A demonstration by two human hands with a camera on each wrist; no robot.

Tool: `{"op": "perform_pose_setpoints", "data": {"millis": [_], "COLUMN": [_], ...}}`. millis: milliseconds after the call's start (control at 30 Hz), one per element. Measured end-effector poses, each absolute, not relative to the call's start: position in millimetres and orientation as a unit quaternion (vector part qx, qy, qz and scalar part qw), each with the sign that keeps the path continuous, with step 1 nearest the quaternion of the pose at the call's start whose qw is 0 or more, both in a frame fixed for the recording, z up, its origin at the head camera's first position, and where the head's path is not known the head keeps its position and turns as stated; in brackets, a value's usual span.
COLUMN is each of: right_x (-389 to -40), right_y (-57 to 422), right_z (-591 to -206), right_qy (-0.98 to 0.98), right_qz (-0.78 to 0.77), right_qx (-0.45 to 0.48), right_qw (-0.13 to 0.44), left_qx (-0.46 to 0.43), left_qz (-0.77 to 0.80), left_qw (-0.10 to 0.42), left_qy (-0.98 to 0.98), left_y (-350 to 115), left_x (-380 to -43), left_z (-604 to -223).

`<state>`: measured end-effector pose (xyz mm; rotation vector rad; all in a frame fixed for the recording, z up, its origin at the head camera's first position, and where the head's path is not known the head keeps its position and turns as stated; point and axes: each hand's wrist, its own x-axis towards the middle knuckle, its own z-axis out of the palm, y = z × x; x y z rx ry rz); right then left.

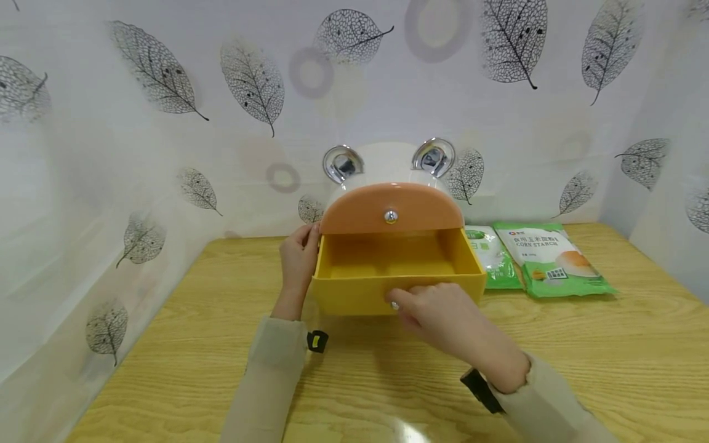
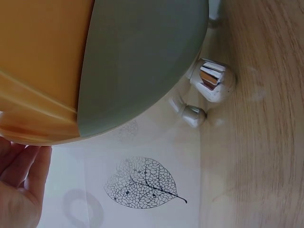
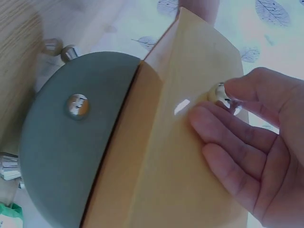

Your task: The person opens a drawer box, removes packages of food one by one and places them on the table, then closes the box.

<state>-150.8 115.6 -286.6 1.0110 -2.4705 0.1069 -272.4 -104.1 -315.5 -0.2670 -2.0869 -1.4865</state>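
Note:
A rounded cabinet (image 1: 386,157) stands on the table, with an orange front (image 1: 354,212) above a yellow drawer (image 1: 346,299) that is pulled out; its visible inside is bare. My right hand (image 1: 443,320) is at the drawer's front. In the right wrist view, thumb and index finger pinch its silver knob (image 3: 219,96), while the other fingers lie near the yellow face. My left hand (image 1: 298,261) rests on the cabinet's left side, its fingertips (image 2: 42,159) touching the edge in the left wrist view. A grey-green front (image 2: 137,57) shows below the drawer there.
Right of the cabinet lie a corn starch bag (image 1: 554,258) and another green-and-white bag (image 1: 501,271), partly hidden by the drawer. Silver feet (image 2: 216,80) hold the cabinet off the wooden table (image 1: 210,344). A leaf-patterned curtain (image 1: 221,154) hangs behind.

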Motion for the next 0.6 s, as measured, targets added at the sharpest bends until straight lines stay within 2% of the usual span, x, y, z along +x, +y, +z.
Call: {"op": "perform_pose_setpoints", "data": {"millis": [367,600], "right_x": [-162.6,-165.2], "right_y": [116.3,115.9], "right_z": [-299.5,-301.1], "right_qy": [-0.886,-0.891], "right_qz": [0.06,0.067], "right_qx": [0.351,0.347], "right_qw": [0.298,0.285], "left_qx": [-0.097,-0.092], "left_qz": [-0.561,-0.548], "left_qw": [0.273,0.282], "left_qy": [-0.776,-0.782], "left_y": [-103.5,-104.5], "left_x": [-273.2,-272.6], "left_z": [-315.8,-315.7]}}
